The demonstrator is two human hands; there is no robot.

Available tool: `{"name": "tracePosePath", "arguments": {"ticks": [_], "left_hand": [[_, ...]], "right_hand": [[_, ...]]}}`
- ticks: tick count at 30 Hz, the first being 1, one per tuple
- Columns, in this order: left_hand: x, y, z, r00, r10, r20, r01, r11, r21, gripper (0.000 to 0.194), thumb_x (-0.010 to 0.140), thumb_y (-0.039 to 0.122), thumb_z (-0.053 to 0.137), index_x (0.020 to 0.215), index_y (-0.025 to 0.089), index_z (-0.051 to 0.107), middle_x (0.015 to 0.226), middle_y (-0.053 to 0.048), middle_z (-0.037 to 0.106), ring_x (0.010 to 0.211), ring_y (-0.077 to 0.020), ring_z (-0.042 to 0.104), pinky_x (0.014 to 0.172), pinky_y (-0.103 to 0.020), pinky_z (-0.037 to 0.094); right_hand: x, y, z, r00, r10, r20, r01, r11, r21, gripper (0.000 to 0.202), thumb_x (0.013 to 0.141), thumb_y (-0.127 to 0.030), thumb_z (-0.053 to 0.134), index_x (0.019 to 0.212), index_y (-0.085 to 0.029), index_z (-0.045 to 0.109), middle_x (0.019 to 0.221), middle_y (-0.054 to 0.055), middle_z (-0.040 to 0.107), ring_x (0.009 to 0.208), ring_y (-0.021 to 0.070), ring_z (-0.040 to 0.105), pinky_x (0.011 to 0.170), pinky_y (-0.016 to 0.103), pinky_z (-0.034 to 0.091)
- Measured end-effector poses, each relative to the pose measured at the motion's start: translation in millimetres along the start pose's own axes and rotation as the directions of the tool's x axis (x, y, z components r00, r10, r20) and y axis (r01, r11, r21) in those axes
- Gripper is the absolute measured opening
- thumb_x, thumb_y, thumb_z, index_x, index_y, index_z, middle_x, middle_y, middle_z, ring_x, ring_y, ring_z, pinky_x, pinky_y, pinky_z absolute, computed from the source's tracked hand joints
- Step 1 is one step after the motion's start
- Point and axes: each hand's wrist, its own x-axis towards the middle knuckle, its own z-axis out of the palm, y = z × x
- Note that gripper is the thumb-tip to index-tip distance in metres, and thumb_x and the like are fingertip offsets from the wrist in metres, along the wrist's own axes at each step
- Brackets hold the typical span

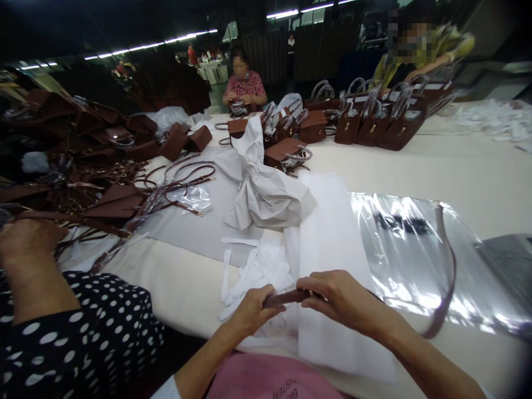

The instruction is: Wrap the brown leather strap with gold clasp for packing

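My left hand (254,310) and my right hand (338,297) both grip the end of a thin brown leather strap (286,298) just above the near table edge. The strap loops out to the right and arcs over a clear plastic bag (409,252). Under my hands lie a white foam sheet (328,244) and several small white foam strips (253,271).
Crumpled white paper (260,188) lies mid-table. Brown handbags (374,124) stand in a row at the back; more bags and loose straps (103,183) pile on the left. A person in a polka-dot sleeve (75,332) works at my left; two other people sit at the far side.
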Motion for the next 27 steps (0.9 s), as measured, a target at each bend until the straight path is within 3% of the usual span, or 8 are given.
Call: {"name": "tracePosePath", "arguments": {"ticks": [4,12,14,17,19,21,24,27], "left_hand": [[4.4,18.1,-3.5,0.998,0.029,0.055,-0.024,0.995,-0.095,0.032,0.067,0.039,0.065,0.065,0.016,0.042,0.055,0.008,0.036,0.054,-0.0062,0.029,0.049,-0.02,0.022],[4.0,23.0,-13.6,0.99,0.049,0.134,0.002,0.933,-0.359,0.034,0.065,0.038,0.065,0.063,0.017,0.037,0.058,0.007,0.039,0.052,-0.0062,0.034,0.046,-0.018,0.026],[3.3,18.0,-15.2,0.993,0.08,0.084,-0.049,0.947,-0.318,0.033,0.066,0.037,0.063,0.063,0.018,0.036,0.056,0.007,0.039,0.051,-0.0063,0.034,0.046,-0.018,0.026],[2.3,9.9,-15.7,0.973,0.207,-0.102,-0.217,0.972,-0.092,0.03,0.073,0.036,0.056,0.061,0.018,0.036,0.055,0.005,0.04,0.052,-0.0072,0.034,0.05,-0.021,0.024],[1.4,5.6,-16.8,0.935,0.296,-0.195,-0.291,0.955,0.057,0.027,0.078,0.038,0.049,0.063,0.018,0.039,0.056,0.003,0.042,0.053,-0.0085,0.036,0.051,-0.023,0.024],[0.3,3.0,-20.6,0.91,0.332,-0.25,-0.31,0.943,0.123,0.027,0.081,0.04,0.045,0.065,0.018,0.041,0.057,0.002,0.044,0.054,-0.0092,0.038,0.052,-0.024,0.024],[-0.4,3.3,-29.5,0.951,0.247,-0.186,-0.245,0.969,0.032,0.027,0.077,0.042,0.051,0.066,0.017,0.044,0.057,0.003,0.045,0.052,-0.0082,0.038,0.051,-0.023,0.025],[1.6,7.7,-33.7,0.982,0.187,0.016,-0.182,0.969,-0.169,0.028,0.067,0.04,0.063,0.065,0.017,0.047,0.057,0.005,0.046,0.054,-0.0076,0.04,0.048,-0.019,0.027]], "right_hand": [[0.6,-27.3,-1.4,1.0,-0.024,-0.001,0.022,0.939,-0.342,0.011,0.083,-0.012,0.055,0.088,-0.021,0.05,0.071,-0.002,0.051,0.059,0.0153,0.045,0.05,0.028,0.021],[12.9,-60.2,12.1,0.977,-0.213,-0.008,0.169,0.799,-0.577,0.026,0.08,-0.004,0.048,0.104,-0.014,0.048,0.081,0.004,0.049,0.07,0.0189,0.043,0.059,0.033,0.03],[19.4,-65.4,15.2,0.995,-0.096,-0.034,0.067,0.869,-0.489,0.018,0.081,-0.006,0.049,0.096,-0.015,0.052,0.079,0.003,0.05,0.068,0.0177,0.045,0.058,0.031,0.031],[32.8,-66.5,17.5,0.965,0.262,-0.032,-0.263,0.964,-0.035,0.003,0.081,-0.018,0.055,0.079,-0.016,0.054,0.068,-0.001,0.052,0.06,0.0128,0.046,0.051,0.024,0.03],[40.9,-61.9,17.5,0.908,0.412,0.076,-0.416,0.862,0.288,0.01,0.08,-0.026,0.056,0.078,-0.016,0.055,0.064,-0.002,0.052,0.057,0.0106,0.045,0.048,0.021,0.03],[45.6,-55.9,16.3,0.878,0.448,0.169,-0.476,0.778,0.41,0.016,0.08,-0.031,0.055,0.079,-0.015,0.055,0.062,-0.003,0.051,0.055,0.0099,0.044,0.045,0.02,0.028],[46.2,-53.0,13.8,0.91,0.384,0.159,-0.413,0.876,0.249,0.02,0.083,-0.033,0.053,0.073,-0.015,0.053,0.06,-0.003,0.049,0.053,0.0095,0.042,0.046,0.021,0.027],[43.5,-58.6,12.8,0.988,0.139,0.071,-0.125,0.977,-0.174,0.007,0.084,-0.016,0.049,0.079,-0.017,0.054,0.067,-0.001,0.052,0.059,0.0122,0.045,0.052,0.024,0.028]]}}
